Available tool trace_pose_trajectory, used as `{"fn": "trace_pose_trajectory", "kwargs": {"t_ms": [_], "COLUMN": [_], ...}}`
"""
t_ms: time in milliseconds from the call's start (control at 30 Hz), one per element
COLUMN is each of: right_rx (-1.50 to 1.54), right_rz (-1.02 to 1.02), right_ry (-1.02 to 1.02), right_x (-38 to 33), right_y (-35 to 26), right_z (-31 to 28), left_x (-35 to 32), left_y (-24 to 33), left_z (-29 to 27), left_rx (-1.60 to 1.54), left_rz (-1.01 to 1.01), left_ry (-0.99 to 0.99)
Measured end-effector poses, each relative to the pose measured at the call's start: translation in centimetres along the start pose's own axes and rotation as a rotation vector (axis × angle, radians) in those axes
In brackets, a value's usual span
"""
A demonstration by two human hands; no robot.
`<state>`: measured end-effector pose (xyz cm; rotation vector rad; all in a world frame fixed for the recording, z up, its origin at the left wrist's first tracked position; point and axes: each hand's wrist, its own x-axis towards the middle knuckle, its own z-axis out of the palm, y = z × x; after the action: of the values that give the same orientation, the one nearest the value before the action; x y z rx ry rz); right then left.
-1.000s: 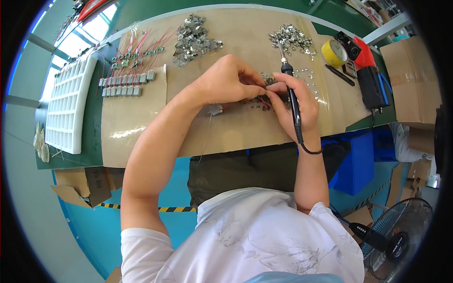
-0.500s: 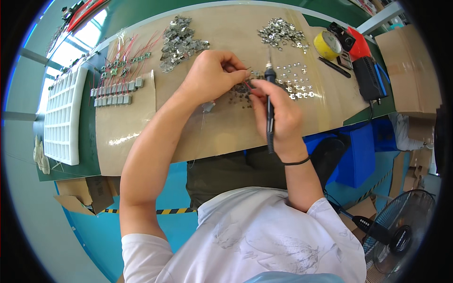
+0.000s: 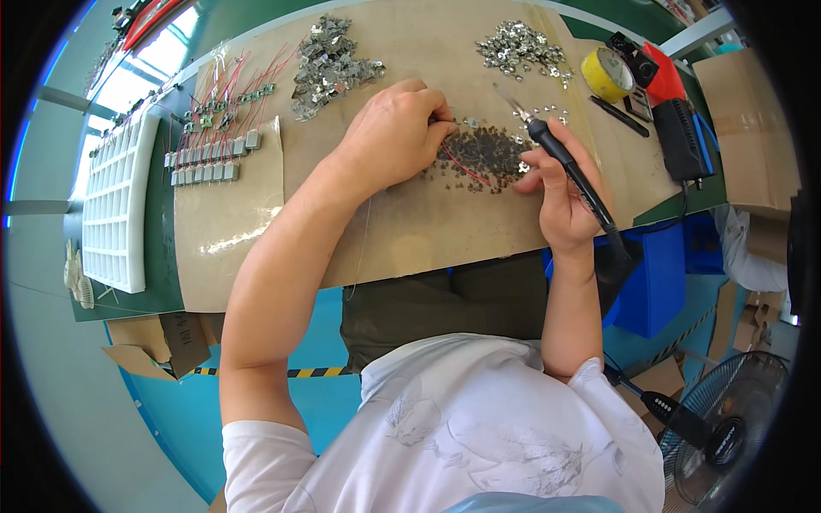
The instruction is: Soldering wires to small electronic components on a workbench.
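Note:
My left hand (image 3: 395, 128) is closed, thumb and fingertips pinched together above the brown work sheet. A thin red wire (image 3: 466, 164) comes out from the pinch and trails to the right; whatever else the fingers hold is hidden. In my right hand (image 3: 571, 201) is a black soldering iron (image 3: 560, 154), its metal tip pointing up and to the left, away from the wire. The lower fingers of that hand are partly stretched toward small silver metal pieces (image 3: 524, 168). Between the hands lies a spread of tiny dark parts (image 3: 492, 147).
Two heaps sit farther back: grey metal pieces (image 3: 329, 64) and shiny silver clips (image 3: 523, 47). At left are grey blocks with red wires (image 3: 205, 174) and a white compartment tray (image 3: 128, 214). Yellow tape (image 3: 607, 73) and a black power unit (image 3: 680, 141) stand at right.
My right hand has moved right, away from the left hand, and the iron now tilts up to the left. Its fingers have left the red wire. My left hand stays nearly in place.

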<state>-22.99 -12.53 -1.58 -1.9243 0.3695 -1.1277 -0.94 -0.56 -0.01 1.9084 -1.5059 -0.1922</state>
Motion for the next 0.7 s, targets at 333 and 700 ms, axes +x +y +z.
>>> {"fn": "trace_pose_trajectory", "kwargs": {"t_ms": [333, 700], "right_rx": [0.024, 0.032], "right_rz": [0.063, 0.098], "right_ry": [-0.025, -0.034], "right_x": [0.20, 0.41], "right_y": [-0.43, -0.30], "right_z": [0.32, 0.56], "left_x": [0.26, 0.37], "left_y": [0.01, 0.32], "left_z": [0.37, 0.37], "left_rx": [0.091, 0.178], "left_rz": [0.031, 0.084], "left_ry": [0.047, 0.043]}}
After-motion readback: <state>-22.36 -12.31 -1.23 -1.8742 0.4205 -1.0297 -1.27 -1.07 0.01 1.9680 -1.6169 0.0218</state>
